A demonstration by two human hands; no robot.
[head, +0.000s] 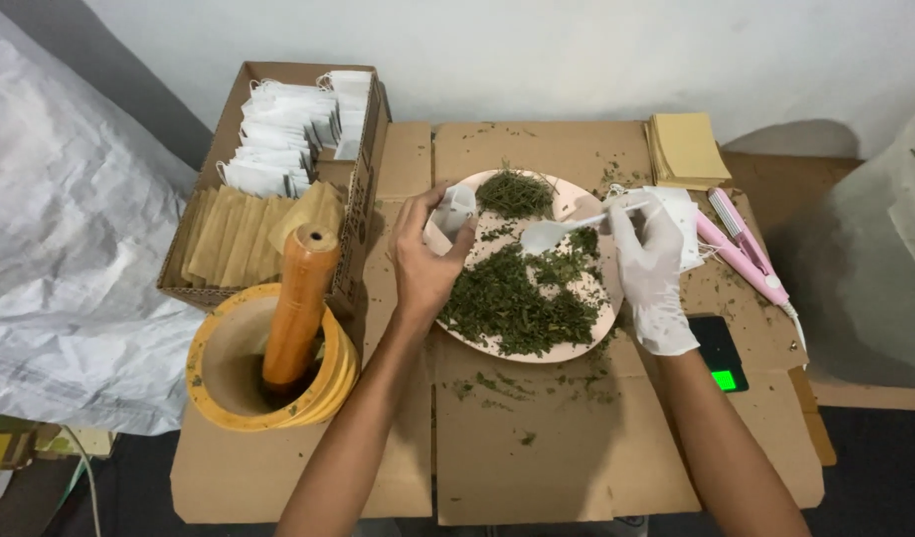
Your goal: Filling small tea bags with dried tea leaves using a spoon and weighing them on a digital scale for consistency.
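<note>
flattened-cardboard surface (537, 447) against a white wall, pink plate (577, 350) of dried green herbs in the middle, left hand (424, 261) grip pinching a small white sachet (455, 211), gloved right hand (651, 268) grip closed round a white spoon (557, 232), yellow mortar (214, 383) left, box of sachets (278, 149) behind

Counted across the frame are one pink plate (577, 350) of green herbs, one white spoon (552, 234), one yellow mortar (219, 398) with one orange pestle (298, 298), one cardboard box (363, 179) at upper left, one pink sealer (741, 249) at right, and two hands, one of them gloved.
</note>
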